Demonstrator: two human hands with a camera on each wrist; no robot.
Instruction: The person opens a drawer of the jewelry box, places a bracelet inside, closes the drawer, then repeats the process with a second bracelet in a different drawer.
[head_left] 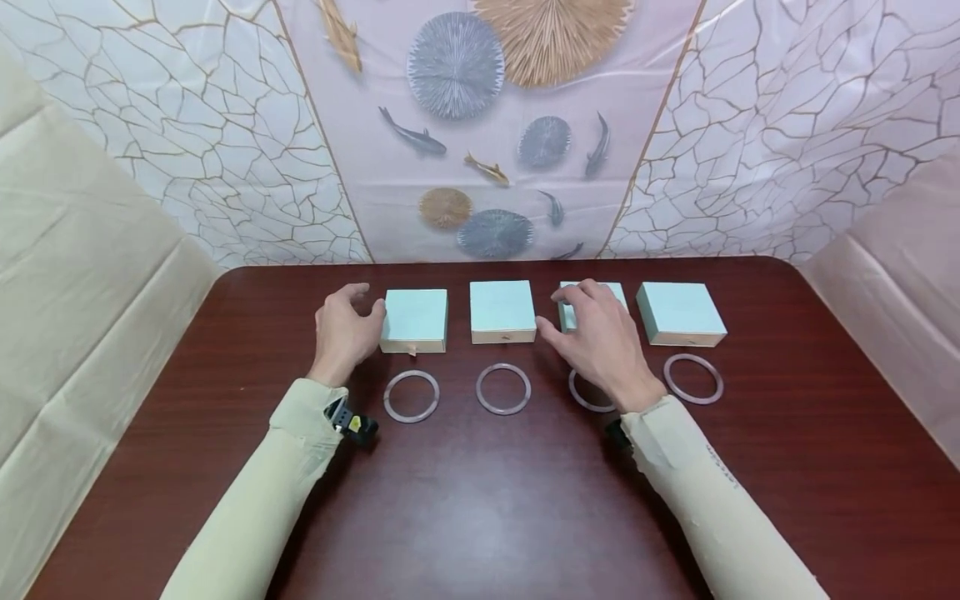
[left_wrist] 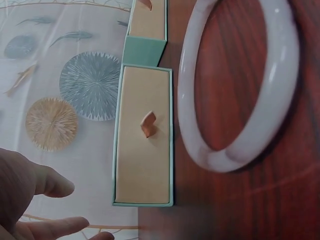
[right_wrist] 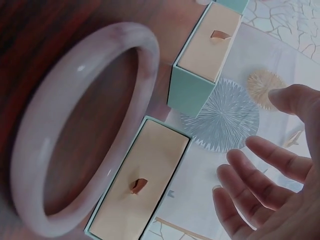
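Note:
My left hand [head_left: 345, 332] is at the left side of the leftmost mint-green box [head_left: 416, 315], fingers loosely bent and apart, holding nothing. In the left wrist view that box shows a cream drawer front [left_wrist: 142, 170] with a small brown pull tab [left_wrist: 148, 124]. Over the third box [head_left: 567, 318] hovers my right hand [head_left: 603, 346], fingers spread and relaxed, partly covering it. In front of the boxes lie pale lilac bangles: one [head_left: 412, 419] by the leftmost box, another [head_left: 503, 412] by the second box [head_left: 502, 307], and a third [head_left: 592, 408] partly hidden by my right hand.
The fourth mint-green box [head_left: 682, 308] stands at the right end of the row, with a bangle [head_left: 693, 401] in front. All rest on a dark red-brown wooden table [head_left: 465, 500]. A patterned curtain [head_left: 360, 192] hangs behind the table's far edge.

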